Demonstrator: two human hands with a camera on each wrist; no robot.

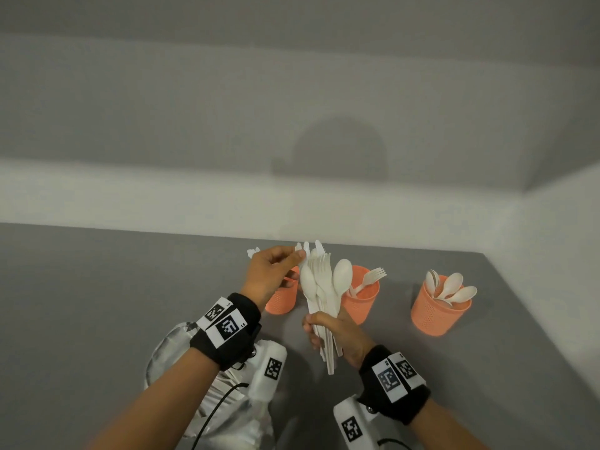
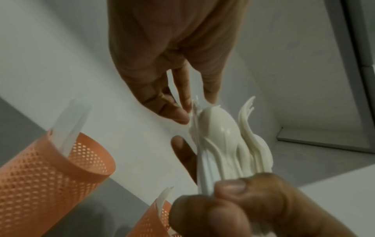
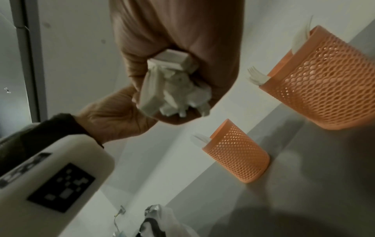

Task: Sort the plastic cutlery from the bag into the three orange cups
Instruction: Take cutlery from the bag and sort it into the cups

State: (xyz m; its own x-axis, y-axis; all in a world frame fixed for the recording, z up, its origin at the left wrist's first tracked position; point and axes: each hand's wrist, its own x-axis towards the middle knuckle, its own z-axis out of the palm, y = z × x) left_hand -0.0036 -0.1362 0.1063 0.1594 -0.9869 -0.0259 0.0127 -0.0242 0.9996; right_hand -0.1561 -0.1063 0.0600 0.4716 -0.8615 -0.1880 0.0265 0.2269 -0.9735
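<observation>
The right hand [image 1: 337, 332] grips a bundle of white cutlery [image 1: 324, 287] by the handles at 6 o'clock, above the grey counter [image 1: 97, 303], while the left hand's [image 1: 272, 271] fingers [image 2: 178, 115] pinch one knife tip in it. Three orange cups [image 1: 440, 308] stand behind: knives at 10 o'clock, two forks centre, about four spoons at 2 o'clock. One silver bag [image 1: 181, 352] lies at 7 o'clock.

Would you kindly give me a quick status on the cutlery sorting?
Right hand grips the mixed cutlery bundle by the handles. Left hand pinches a knife at its top. Spoon cup and fork cup partly filled. Nothing in the way.
</observation>
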